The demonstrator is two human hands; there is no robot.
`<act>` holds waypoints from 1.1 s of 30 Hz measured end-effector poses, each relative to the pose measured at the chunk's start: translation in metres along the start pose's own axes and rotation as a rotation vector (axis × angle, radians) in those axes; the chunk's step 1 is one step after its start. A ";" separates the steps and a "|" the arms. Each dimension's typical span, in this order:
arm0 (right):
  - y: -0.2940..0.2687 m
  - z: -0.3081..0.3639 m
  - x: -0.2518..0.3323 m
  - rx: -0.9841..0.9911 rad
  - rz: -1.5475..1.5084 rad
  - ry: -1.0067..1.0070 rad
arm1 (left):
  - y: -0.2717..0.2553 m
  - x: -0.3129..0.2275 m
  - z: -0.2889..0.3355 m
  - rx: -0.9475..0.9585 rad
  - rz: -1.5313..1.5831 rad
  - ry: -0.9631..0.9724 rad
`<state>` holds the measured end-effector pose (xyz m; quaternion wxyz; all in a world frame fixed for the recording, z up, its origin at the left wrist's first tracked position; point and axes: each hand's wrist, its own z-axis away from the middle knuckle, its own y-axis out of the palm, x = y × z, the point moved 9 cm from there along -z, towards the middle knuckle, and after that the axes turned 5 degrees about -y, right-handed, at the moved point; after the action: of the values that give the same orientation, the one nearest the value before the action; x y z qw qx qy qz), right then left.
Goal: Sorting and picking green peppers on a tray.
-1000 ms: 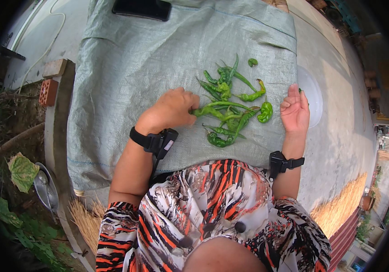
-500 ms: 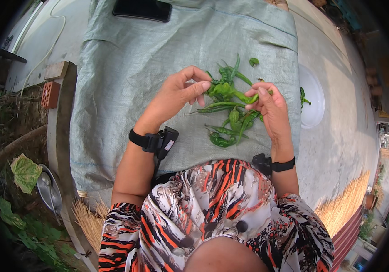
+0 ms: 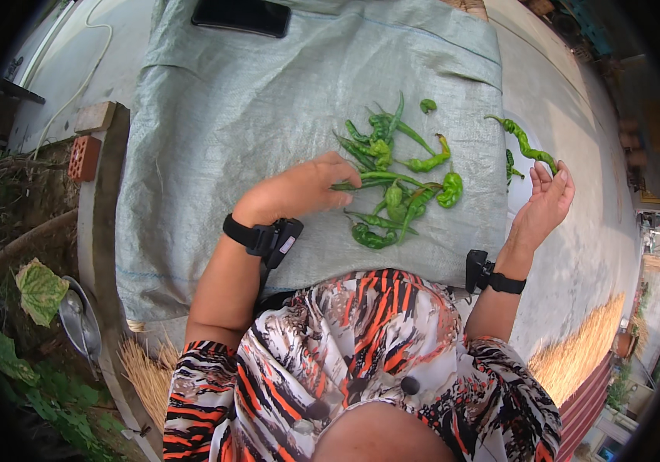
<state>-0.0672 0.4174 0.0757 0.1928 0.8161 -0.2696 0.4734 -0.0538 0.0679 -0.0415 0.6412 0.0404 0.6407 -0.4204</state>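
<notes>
My right hand (image 3: 543, 202) is off the right side of the cloth, pinching a long twisted green chili pepper (image 3: 526, 142) by one end, over a white basin (image 3: 515, 208). Another dark green pepper (image 3: 510, 165) shows in the basin, which the cloth's edge partly hides. On the grey-green woven cloth (image 3: 214, 146), my left hand (image 3: 303, 189) hovers low with fingers bent and apart, its fingertips beside or touching the tips of long peppers (image 3: 376, 179). Several green peppers (image 3: 396, 204) lie in a loose pile there, with a curled one (image 3: 450, 189) at its right side.
A black phone (image 3: 241, 17) lies at the cloth's far left. A small pepper piece (image 3: 428, 105) sits beyond the pile. To the left are a red brick (image 3: 84, 159), a low ledge and a metal bowl (image 3: 81, 327) among plants. Straw (image 3: 576, 335) lies at the lower right.
My right hand has moved right, off the cloth, carrying a twisted pepper. My left hand has lowered toward the near side of the pile. A yellowish-green pepper now lies at the pile's right.
</notes>
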 end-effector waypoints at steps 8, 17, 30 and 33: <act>-0.034 -0.015 -0.058 -0.072 0.150 0.097 | 0.013 0.000 0.001 0.080 -0.114 0.077; -0.051 0.002 -0.089 -0.183 0.216 0.374 | 0.005 0.010 0.002 -0.013 -0.090 -0.078; 0.152 0.123 -0.017 1.081 0.777 -0.087 | -0.025 -0.014 -0.002 -0.219 0.039 0.003; 0.164 0.129 -0.018 1.051 0.687 -0.188 | -0.027 -0.014 -0.001 -0.209 0.115 0.007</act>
<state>-0.0908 0.2205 0.0082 -0.4208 0.7069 -0.2635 0.5037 -0.0678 0.0583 -0.0166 0.6627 0.0117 0.6800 -0.3136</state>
